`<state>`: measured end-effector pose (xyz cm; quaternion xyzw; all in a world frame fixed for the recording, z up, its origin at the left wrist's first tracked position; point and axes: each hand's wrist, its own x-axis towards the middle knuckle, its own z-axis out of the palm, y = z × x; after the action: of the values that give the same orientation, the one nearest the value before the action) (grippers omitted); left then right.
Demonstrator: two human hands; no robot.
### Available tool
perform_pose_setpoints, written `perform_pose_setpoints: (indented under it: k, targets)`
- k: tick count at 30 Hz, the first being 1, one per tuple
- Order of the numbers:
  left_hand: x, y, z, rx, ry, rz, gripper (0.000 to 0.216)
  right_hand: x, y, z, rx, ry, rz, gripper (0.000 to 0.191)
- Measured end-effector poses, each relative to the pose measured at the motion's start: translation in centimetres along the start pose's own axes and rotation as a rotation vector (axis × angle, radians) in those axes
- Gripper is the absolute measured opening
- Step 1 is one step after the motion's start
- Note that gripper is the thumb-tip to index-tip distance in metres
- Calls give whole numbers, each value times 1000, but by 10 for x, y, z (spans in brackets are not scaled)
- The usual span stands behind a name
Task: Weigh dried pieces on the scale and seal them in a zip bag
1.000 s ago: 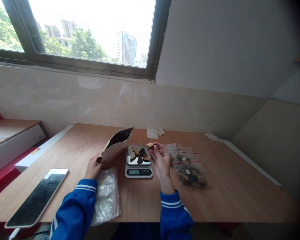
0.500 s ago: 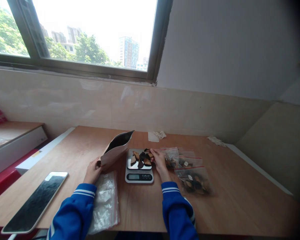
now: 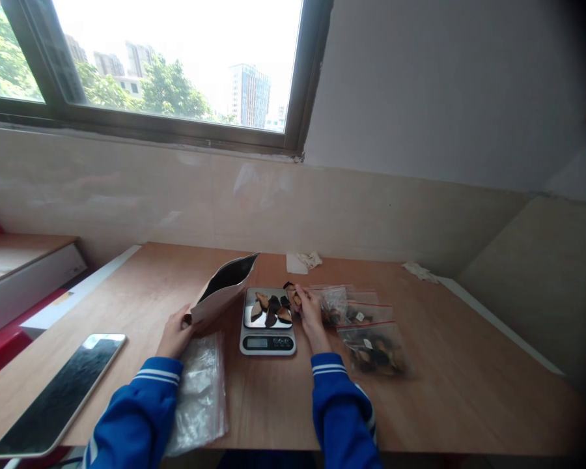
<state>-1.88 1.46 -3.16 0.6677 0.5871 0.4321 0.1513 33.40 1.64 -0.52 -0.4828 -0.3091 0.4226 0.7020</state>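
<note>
My left hand grips the lower left corner of a pale pouch, whose dark mouth gapes upward. A white digital kitchen scale stands on the table just right of the pouch. Several dark-skinned, tan dried slices lie on its metal pan. At the pan's right edge, my right hand is closed on a dried slice; a dark piece shows by the fingertips. The digits on the scale's display are too faint to read.
Zip bags of dried slices lie right of my right hand. Flat clear zip bags are beside my left forearm. A phone lies at the left, and crumpled tissue sits near the wall.
My right hand has moved slightly right, from over the pan's edge to just beside it, with the slice in its fingers. The view has shifted a little; my left hand still holds the pouch.
</note>
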Motion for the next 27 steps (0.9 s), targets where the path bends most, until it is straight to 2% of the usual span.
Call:
perform_pose_setpoints:
  k: [15, 27]
  targets:
    - [-1, 22, -8, 10, -21, 41, 41, 0, -1, 1, -140, -55, 2, 44]
    - [-1, 23, -9, -1, -65, 89, 39, 2, 2, -5, 13, -9, 66, 49]
